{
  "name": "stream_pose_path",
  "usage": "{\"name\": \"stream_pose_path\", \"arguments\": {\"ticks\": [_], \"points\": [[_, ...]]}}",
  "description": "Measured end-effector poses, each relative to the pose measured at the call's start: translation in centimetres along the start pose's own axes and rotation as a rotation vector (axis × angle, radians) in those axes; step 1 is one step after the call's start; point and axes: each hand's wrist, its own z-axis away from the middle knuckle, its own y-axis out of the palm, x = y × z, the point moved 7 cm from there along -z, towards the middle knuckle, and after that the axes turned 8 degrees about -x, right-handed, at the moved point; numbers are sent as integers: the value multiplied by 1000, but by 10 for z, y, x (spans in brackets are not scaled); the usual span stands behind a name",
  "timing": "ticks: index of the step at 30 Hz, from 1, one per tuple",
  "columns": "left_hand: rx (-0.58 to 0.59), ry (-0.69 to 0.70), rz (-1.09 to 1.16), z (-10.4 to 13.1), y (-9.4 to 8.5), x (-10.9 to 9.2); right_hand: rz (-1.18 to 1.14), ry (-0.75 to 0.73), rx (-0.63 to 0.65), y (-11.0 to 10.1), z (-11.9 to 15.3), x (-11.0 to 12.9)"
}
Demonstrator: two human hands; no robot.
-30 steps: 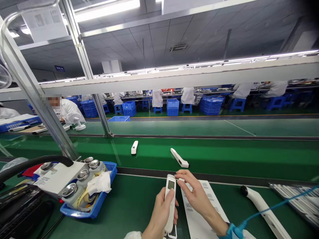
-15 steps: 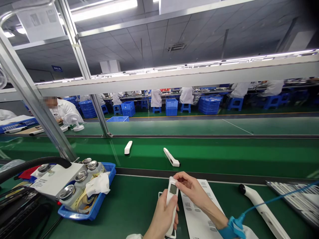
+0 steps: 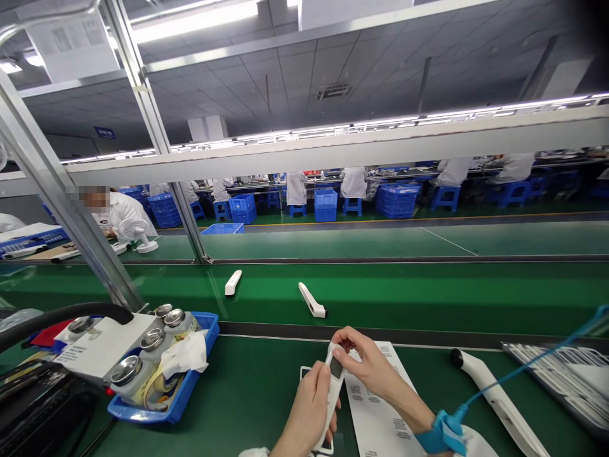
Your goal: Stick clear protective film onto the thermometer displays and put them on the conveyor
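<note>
Since a second ago the two white units on the green conveyor have drifted left; the held handheld thermometer (image 3: 333, 387) has tilted, head now leaning right. Left hand (image 3: 307, 416) is wrapped round its lower body, long axis running up and away from the wearer. Right hand (image 3: 366, 365) pinches the head end, fingertips touching, possibly at a film. Blue tray (image 3: 183, 406), left of the thermometer on the worktop, holds metal-capped bottles (image 3: 126, 370) and a rag.
</note>
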Motion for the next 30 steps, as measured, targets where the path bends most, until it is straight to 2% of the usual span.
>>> {"name": "stream_pose_path", "arguments": {"ticks": [4, 7, 10, 13, 15, 19, 22, 27, 30], "points": [[43, 20, 7, -8, -1, 5, -42, 64, 46, -3, -1, -11], [-70, 126, -201, -32, -19, -2, -57, 119, 26, -20, -1, -28], [-237, 265, -463, -70, -51, -26, 45, 141, -57, -51, 10, -46], [-293, 393, -625, -111, -78, -56, 149, 157, -86, -75, 32, -57], [-279, 449, -752, -136, -90, -72, 176, 170, -89, -81, 48, -61], [-178, 457, -992, -174, -99, -84, 125, 154, -90, -70, 65, -61], [-123, 440, -1139, -187, -104, -86, 96, 155, -72, -54, 65, -64], [-52, 479, -1275, -185, -120, -89, 170, 140, -56, -41, 64, -71], [-75, 485, -1304, -173, -135, -91, 173, 135, -68, -41, 65, -73]]}}
